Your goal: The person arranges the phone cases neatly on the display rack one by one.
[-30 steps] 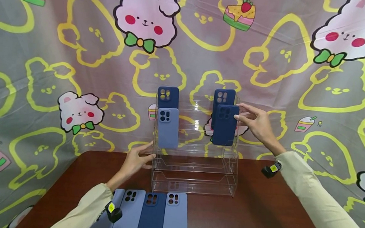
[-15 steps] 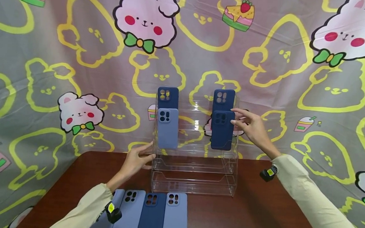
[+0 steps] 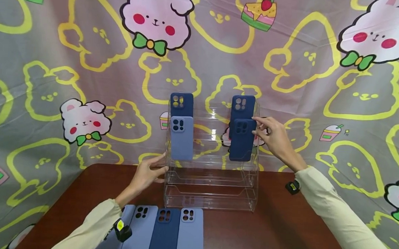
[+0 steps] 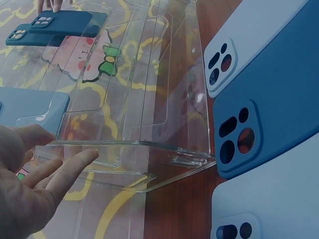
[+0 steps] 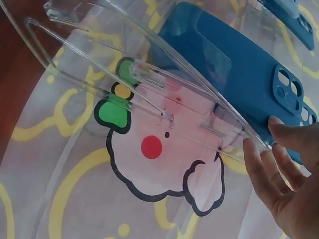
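A clear tiered display stand (image 3: pixel 212 204) stands upright on the table. My right hand (image 3: pixel 276 139) pinches the right edge of a dark blue phone case (image 3: pixel 242 141), which sits in the stand's second tier from the top. In the right wrist view the thumb (image 5: pixel 286 129) lies on that case's edge. Behind it, a second dark blue case (image 3: pixel 243 104) shows its upper part. On the stand's left, a light blue case (image 3: pixel 182 142) sits in front of a dark blue case (image 3: pixel 181 106). My left hand (image 3: pixel 146 176) touches the stand's left side, fingers fairly straight in the left wrist view.
Several cases lie in a row on the brown table (image 3: pixel 282 226) before the stand, among them a dark blue case (image 3: pixel 164 235) and a light blue case (image 3: pixel 191 237). A patterned cloth (image 3: pixel 216 65) hangs behind the stand.
The right hand has lowered the dark blue case and moved it slightly left, into line with the light blue case. My left hand has stayed at the stand's side.
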Action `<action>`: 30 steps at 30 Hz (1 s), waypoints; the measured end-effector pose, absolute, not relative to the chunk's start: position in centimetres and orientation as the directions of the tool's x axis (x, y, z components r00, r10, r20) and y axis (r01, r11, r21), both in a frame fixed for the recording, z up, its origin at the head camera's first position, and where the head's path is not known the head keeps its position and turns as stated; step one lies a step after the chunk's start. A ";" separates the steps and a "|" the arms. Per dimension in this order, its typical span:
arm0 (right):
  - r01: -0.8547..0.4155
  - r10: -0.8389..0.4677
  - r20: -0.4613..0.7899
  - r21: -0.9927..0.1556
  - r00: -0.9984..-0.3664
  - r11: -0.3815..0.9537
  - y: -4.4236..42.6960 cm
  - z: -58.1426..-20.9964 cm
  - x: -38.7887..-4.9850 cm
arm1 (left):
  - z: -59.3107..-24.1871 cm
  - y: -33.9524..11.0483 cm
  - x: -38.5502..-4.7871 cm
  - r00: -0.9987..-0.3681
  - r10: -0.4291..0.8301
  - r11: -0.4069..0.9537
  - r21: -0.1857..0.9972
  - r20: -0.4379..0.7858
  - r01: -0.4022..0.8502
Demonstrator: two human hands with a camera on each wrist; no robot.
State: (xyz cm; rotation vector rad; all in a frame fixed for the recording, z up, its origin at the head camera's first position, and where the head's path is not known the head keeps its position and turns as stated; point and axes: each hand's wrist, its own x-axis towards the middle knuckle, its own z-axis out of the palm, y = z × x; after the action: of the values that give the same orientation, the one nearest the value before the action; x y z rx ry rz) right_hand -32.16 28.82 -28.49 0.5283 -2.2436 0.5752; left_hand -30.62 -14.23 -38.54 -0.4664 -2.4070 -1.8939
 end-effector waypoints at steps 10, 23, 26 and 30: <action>-0.528 -0.159 0.773 -0.253 -0.615 0.811 28.5 -29.2 -32.4 | -38.7 -14.2 -30.6 -0.956 0.207 0.204 0.947 0.208 0.250; -0.533 -0.113 0.793 -0.289 -0.598 0.795 28.2 -29.1 -31.9 | -38.6 -14.2 -30.7 -0.953 0.211 0.205 0.944 0.216 0.259; -0.549 -0.122 0.805 -0.277 -0.581 0.789 28.0 -29.1 -31.7 | -38.6 -14.3 -30.7 -0.954 0.211 0.202 0.946 0.212 0.255; -0.556 -0.125 0.817 -0.263 -0.563 0.789 27.9 -29.2 -31.4 | -38.6 -14.3 -30.7 -0.957 0.210 0.207 0.948 0.199 0.242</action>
State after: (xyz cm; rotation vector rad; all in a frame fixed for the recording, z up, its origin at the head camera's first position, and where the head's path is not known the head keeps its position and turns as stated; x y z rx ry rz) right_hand -31.43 27.86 -29.22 0.5031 -2.1195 0.6393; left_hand -30.68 -14.29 -38.56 -0.4528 -2.4197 -1.9087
